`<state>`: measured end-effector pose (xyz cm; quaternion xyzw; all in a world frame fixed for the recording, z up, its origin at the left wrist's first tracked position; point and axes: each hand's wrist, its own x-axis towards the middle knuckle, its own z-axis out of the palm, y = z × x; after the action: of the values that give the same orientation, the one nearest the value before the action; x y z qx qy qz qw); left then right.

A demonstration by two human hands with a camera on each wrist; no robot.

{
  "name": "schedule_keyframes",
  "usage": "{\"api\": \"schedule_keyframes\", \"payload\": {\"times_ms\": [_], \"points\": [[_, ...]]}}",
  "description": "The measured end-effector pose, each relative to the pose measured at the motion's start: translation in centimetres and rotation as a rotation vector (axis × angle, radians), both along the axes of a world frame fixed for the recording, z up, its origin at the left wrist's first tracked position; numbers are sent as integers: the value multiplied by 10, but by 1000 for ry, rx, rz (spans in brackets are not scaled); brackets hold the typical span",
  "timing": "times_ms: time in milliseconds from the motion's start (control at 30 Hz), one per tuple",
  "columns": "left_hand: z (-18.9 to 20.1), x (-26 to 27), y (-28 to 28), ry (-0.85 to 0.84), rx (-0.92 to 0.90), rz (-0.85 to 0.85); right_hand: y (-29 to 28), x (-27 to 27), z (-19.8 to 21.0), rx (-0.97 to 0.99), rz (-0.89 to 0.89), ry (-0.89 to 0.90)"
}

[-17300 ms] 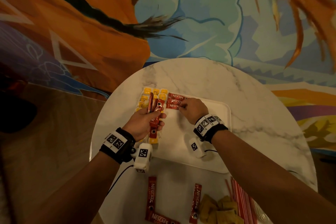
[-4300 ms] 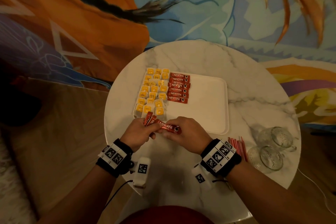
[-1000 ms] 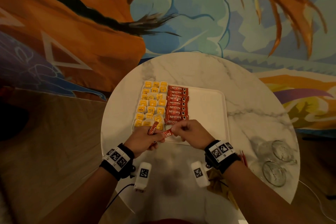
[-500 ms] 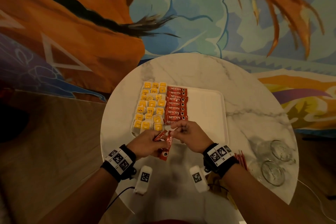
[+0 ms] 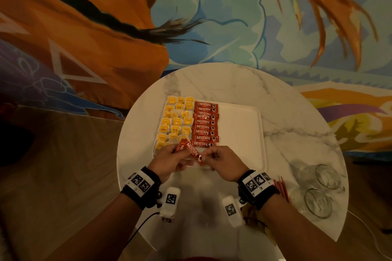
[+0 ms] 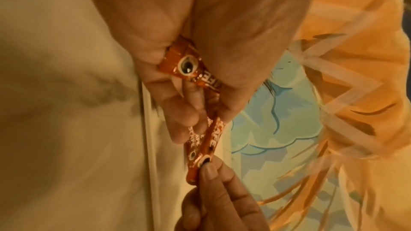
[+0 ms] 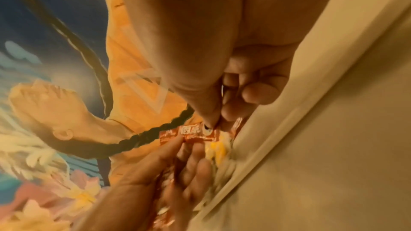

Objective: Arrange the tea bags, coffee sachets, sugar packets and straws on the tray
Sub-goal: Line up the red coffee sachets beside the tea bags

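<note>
A white tray [image 5: 239, 129] lies on the round marble table [image 5: 233, 82]. Yellow tea bags [image 5: 176, 122] fill its left side in rows, and a column of red coffee sachets [image 5: 204, 126] lies beside them. My left hand [image 5: 169, 160] grips a few loose red sachets [image 5: 183, 147] over the tray's near edge. My right hand [image 5: 220, 163] pinches the end of one of these sachets [image 5: 196, 154] between thumb and finger. In the left wrist view that sachet [image 6: 209, 140] runs from my left fingers to the right thumb. Red straws [image 5: 281, 189] lie right of my right wrist.
Two clear glasses [image 5: 318, 201] stand at the table's right edge. Brown packets [image 5: 252, 218] peek out under my right forearm. A painted mural [image 5: 212, 17] covers the wall behind the table. The tray's right half [image 5: 241, 144] holds nothing.
The sachet that hung down from my hands half a second ago now lies slantwise between them, its end pinched by my right hand. Both hands stay at the tray's near edge.
</note>
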<state>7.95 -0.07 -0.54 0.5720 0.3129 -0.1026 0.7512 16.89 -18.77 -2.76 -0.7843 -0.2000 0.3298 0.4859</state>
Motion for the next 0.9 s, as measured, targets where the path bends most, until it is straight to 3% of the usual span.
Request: {"api": "schedule_keyframes", "payload": {"times_ms": [200,500,767,900], "points": [[-7,-4,5,56,-18,73,-10,30,-4,-273,-28,-253],[-6,-11,11,119,-204,31,2,42,-14,-439,14,-373],[-5,-17,12,108,-271,-54,1,41,-10,-434,-37,-450],[-10,-18,7,65,-225,-78,7,26,5,-228,-17,-400]]}}
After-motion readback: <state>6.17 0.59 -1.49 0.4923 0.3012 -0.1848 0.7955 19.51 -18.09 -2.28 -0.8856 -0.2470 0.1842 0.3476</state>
